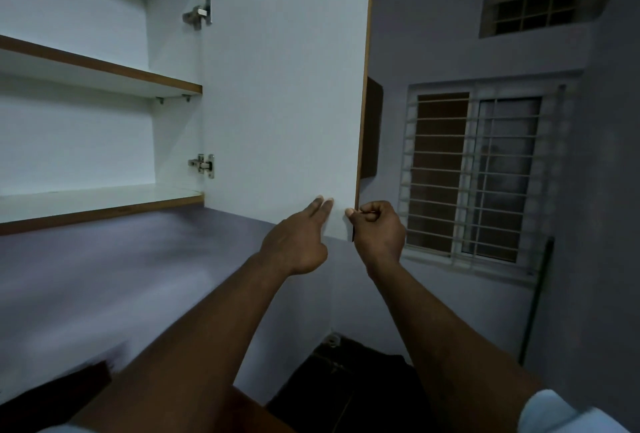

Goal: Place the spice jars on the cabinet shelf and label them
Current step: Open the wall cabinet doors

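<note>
When viewed from below, presented as a white wall cabinet [86, 142] at upper left, brown-edged, with its cabinet door [284, 86] swung out to the right on two metal hinges [202, 165]. Carried the middle cabinet shelf [104, 74] above the cabinet floor [104, 202], both white on top. Mounted on a pale wall [121, 277] in a dim room, with a barred window [478, 176] at right and a small grilled vent [533, 7] higher up.

Reached up with both bare arms to the door's lower outer corner. Laid the left hand [298, 242] released, with two straight fingers [323, 206] flat on the door's inner face just beside the edge. Clenched the right hand [377, 228] on the door edge, thumb on the inner face and curled fingers behind it, grasping the corner. Positioned near each other, not touching.

Partly hid a brown panel [374, 128] behind the door. Cut off a light sleeve [561, 412] at lower right. Left a dark shape [346, 384] at the bottom too dim to identify. Blurred at lower left; could not be made out.
</note>
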Demonstrator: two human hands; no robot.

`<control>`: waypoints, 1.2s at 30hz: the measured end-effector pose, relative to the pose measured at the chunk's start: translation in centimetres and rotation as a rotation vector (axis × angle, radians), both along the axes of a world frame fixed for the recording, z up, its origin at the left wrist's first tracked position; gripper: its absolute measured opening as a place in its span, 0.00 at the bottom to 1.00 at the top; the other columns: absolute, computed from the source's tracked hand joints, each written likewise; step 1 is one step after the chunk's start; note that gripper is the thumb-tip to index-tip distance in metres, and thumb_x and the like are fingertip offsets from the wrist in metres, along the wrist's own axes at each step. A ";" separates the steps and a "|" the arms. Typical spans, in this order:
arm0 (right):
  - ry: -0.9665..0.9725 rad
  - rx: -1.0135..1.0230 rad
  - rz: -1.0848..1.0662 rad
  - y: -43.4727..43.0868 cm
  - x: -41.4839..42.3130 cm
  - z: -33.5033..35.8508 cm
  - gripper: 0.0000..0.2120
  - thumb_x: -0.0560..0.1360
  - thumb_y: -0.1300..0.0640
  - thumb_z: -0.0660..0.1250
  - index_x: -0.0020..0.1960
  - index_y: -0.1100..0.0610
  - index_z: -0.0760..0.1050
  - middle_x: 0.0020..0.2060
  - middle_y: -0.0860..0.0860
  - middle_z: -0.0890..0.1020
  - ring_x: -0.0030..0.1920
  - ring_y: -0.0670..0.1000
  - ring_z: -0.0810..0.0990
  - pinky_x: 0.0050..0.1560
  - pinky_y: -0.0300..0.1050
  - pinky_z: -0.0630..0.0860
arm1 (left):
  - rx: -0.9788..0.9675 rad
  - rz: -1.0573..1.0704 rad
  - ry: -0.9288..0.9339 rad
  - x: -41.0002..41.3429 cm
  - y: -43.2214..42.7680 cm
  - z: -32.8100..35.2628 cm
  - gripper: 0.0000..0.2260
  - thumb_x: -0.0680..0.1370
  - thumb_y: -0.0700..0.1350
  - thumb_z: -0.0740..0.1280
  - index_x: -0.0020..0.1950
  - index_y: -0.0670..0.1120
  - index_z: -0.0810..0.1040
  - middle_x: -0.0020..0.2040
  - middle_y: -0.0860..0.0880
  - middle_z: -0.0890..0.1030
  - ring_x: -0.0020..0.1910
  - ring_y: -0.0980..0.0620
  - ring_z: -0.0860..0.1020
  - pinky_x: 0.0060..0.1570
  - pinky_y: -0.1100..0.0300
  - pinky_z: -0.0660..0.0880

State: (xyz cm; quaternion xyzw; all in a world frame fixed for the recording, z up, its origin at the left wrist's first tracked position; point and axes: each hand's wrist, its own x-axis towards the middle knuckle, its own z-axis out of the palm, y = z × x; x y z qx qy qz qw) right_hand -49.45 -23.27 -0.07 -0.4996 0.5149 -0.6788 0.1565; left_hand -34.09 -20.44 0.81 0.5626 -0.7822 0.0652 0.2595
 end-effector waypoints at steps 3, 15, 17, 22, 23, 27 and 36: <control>0.062 0.017 -0.037 -1.7 -0.6 -0.3 0.09 0.72 0.51 0.78 0.44 0.48 0.77 0.37 0.42 0.81 0.40 0.44 0.80 0.39 0.40 0.75 | 0.059 -0.004 0.003 -0.6 -1.6 -1.0 0.43 0.77 0.47 0.67 0.83 0.59 0.43 0.83 0.57 0.43 0.79 0.48 0.59 0.72 0.50 0.68; 0.276 -0.030 -0.172 -2.1 -0.6 -0.8 0.09 0.73 0.55 0.74 0.51 0.51 0.78 0.51 0.49 0.81 0.47 0.50 0.80 0.41 0.41 0.75 | 0.107 0.009 0.028 -0.3 -2.7 -2.2 0.44 0.77 0.48 0.68 0.83 0.59 0.41 0.83 0.57 0.43 0.81 0.45 0.53 0.76 0.45 0.62; 0.330 -0.105 -0.243 -0.7 0.6 -1.1 0.11 0.73 0.56 0.73 0.54 0.52 0.77 0.56 0.50 0.77 0.52 0.51 0.78 0.44 0.44 0.74 | 0.081 0.033 0.018 0.8 -1.8 -1.7 0.43 0.77 0.47 0.68 0.83 0.58 0.43 0.83 0.55 0.46 0.81 0.45 0.54 0.76 0.46 0.62; 0.465 -0.319 -0.131 3.2 4.4 -1.8 0.07 0.75 0.58 0.70 0.53 0.52 0.78 0.51 0.48 0.77 0.52 0.49 0.76 0.42 0.42 0.70 | 0.031 0.141 0.007 5.1 1.3 -0.9 0.42 0.77 0.49 0.69 0.83 0.57 0.46 0.83 0.51 0.52 0.80 0.45 0.58 0.75 0.47 0.64; 0.491 -0.335 -0.068 3.9 5.4 -1.9 0.05 0.75 0.58 0.70 0.51 0.52 0.79 0.49 0.48 0.78 0.50 0.49 0.76 0.42 0.43 0.72 | 0.031 0.167 0.001 6.1 2.1 -0.9 0.41 0.77 0.49 0.69 0.83 0.56 0.47 0.83 0.51 0.53 0.79 0.45 0.58 0.74 0.46 0.64; 0.595 -0.268 0.203 6.4 10.1 -2.4 0.02 0.75 0.56 0.69 0.44 0.50 0.78 0.42 0.44 0.79 0.42 0.45 0.78 0.40 0.44 0.76 | 0.026 0.290 -0.022 10.4 5.8 -1.3 0.40 0.77 0.50 0.70 0.83 0.54 0.50 0.82 0.50 0.58 0.78 0.43 0.63 0.71 0.46 0.68; 0.611 -0.170 0.621 9.2 22.0 -2.1 0.08 0.73 0.48 0.73 0.47 0.45 0.75 0.38 0.41 0.81 0.40 0.41 0.79 0.40 0.40 0.76 | -0.007 0.689 -0.070 21.6 13.9 -0.9 0.33 0.78 0.51 0.68 0.81 0.52 0.60 0.78 0.47 0.68 0.74 0.43 0.68 0.69 0.46 0.71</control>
